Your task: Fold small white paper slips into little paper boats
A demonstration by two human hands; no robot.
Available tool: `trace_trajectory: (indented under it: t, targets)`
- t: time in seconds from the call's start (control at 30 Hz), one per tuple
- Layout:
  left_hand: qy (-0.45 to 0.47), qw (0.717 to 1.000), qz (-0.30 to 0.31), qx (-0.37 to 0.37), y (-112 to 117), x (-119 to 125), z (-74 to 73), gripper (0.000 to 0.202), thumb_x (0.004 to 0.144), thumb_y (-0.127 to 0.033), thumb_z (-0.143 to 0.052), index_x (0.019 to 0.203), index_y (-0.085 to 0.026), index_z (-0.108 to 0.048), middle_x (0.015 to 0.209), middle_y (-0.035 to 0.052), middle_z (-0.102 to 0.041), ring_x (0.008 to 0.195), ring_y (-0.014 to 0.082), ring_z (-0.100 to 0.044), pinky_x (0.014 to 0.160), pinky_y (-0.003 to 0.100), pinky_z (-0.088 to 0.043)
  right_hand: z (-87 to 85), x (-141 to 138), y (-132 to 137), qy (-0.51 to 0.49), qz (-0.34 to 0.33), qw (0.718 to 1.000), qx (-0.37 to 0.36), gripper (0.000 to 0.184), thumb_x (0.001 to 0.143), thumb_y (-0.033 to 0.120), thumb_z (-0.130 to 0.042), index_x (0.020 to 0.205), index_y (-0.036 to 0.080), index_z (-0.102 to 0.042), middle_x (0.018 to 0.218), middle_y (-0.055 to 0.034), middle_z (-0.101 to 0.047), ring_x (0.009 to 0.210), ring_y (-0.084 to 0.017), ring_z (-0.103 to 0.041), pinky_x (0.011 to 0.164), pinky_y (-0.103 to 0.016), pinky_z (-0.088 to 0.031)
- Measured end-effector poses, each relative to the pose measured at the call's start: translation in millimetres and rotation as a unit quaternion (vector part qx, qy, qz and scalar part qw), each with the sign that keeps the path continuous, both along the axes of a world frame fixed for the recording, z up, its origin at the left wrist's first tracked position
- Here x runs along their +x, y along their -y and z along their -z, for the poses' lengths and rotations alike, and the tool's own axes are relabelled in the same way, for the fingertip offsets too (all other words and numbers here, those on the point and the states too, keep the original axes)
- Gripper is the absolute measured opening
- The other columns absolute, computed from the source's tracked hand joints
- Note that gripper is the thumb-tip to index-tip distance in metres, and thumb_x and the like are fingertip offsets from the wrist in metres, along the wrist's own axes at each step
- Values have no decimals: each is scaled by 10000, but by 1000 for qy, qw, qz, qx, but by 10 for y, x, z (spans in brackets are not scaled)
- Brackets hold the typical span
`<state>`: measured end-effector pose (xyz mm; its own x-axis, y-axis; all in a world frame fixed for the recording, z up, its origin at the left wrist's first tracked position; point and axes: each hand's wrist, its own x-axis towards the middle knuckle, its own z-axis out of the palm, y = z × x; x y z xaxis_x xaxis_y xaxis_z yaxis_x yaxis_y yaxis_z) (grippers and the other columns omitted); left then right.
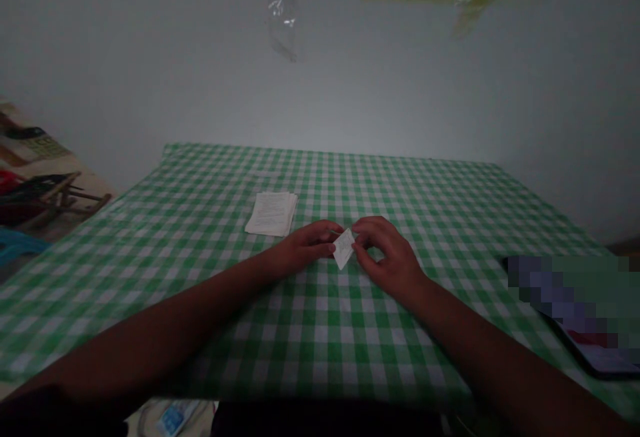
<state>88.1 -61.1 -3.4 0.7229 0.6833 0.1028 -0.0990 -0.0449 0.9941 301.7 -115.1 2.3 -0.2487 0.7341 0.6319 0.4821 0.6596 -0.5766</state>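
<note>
Small folded white paper [343, 248] held over green gingham tablecloth [430, 204], just right of printed sheet stack [271, 214]. Left hand [310, 247] pinches one edge; right hand [383, 250] half-curled, pinching other (tiny grip area). Slack pinch could drop paper; hard squeeze could crease it.

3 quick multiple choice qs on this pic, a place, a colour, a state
1. State of the small white diamond-shaped paper piece? A) held between left hand and right hand B) lying alone C) torn apart
2. Where is the white printed paper stack? A) under right hand B) on the floor C) on the green-and-white checked tablecloth
3. Colour of the tablecloth's checks? A) red B) green C) blue

1 A, both hands' fingers touch it
2 C, it lies beyond the hands
3 B, green alternates with white
</note>
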Motion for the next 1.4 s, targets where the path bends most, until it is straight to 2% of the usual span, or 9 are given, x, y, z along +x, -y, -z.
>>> trace_trajectory:
  t: [0.1, 0.23, 0.43, 0.6, 0.73, 0.9, 1.0, 1.2, 1.4]
  targets:
    - [21, 999, -12, -37, -8, -6, 20, 310, 859, -248, -688, 1147, -195, -585, 970, 25, -669, 905, 153, -624, 856, 326, -473, -27, 13, 7, 39, -10, 999, 25, 266, 924, 159, -524, 1146, 291, -588, 1161, -80, -597, 1099, -236, -594, 823, -415, -590]
    - [24, 998, -17, -57, 1, -9, 22, 324, 858, -244, -693, 1157, -208, -576, 1047, 29, -684, 938, 150, -632, 862, 317, -469, -28, 29, -1, 81, -24, 996, 37, 330, 933, 165, -517, 1231, 296, -571, 1277, -90, -561, 1214, -251, -547, 1004, -499, -504]
    - [22, 998, -18, -59, -7, 15, 20, 308, 858, -266, -695, 1132, -200, -570, 1023, 24, -677, 926, 141, -622, 853, 308, -469, -7, 25, 0, 96, -58, 993, 41, 454, 918, 183, -557, 1349, 314, -496, 1318, -90, -549, 1239, -251, -531, 1017, -491, -490]
    - [41, 996, -44, -64, -2, 46, 24, 264, 847, -303, -709, 1056, -195, -589, 1001, 17, -648, 876, 131, -607, 798, 284, -477, 27, -17, 16, 126, -35, 991, 29, 781, 813, 372, -732, 1477, 292, -327, 1401, -140, -467, 1310, -326, -448, 1057, -566, -440]
    - [29, 998, -40, -50, 23, 61, 27, 249, 881, -326, -675, 1064, -185, -583, 930, 7, -629, 828, 122, -596, 788, 286, -480, 34, -62, 20, 120, 6, 992, 22, 735, 818, 358, -728, 1446, 259, -358, 1347, -154, -510, 1281, -327, -468, 1053, -562, -441]
    - [30, 998, -40, -34, 15, 49, 31, 256, 911, -359, -639, 1081, -174, -590, 976, 30, -641, 921, 151, -618, 877, 334, -488, 31, -65, 22, 42, 26, 999, -9, 551, 829, 260, -673, 1340, 277, -467, 1253, -109, -596, 1174, -286, -570, 956, -515, -513]
    - [23, 999, -38, -30, -12, 32, 36, 270, 885, -347, -672, 1077, -174, -593, 977, 32, -659, 941, 161, -635, 891, 336, -487, 68, -55, -5, -50, 35, 995, -74, 481, 822, 264, -677, 1277, 270, -521, 1217, -91, -634, 1071, -251, -634, 880, -459, -552]
    - [-35, 998, -50, -5, -35, 37, 48, 285, 804, -273, -746, 1032, -182, -602, 958, 23, -691, 914, 159, -650, 879, 327, -485, 134, -66, -100, -254, 1, 936, -244, 332, 795, 313, -714, 1103, 250, -607, 1043, -48, -712, 960, -203, -679, 855, -393, -545]
    - [-104, 990, -85, 48, -16, 40, 8, 179, 843, -313, -679, 939, -162, -664, 890, 24, -681, 856, 159, -628, 825, 316, -483, 91, -87, -119, -317, -11, 897, -308, 304, 713, 310, -781, 980, 227, -662, 883, -10, -732, 815, -167, -676, 768, -329, -516]
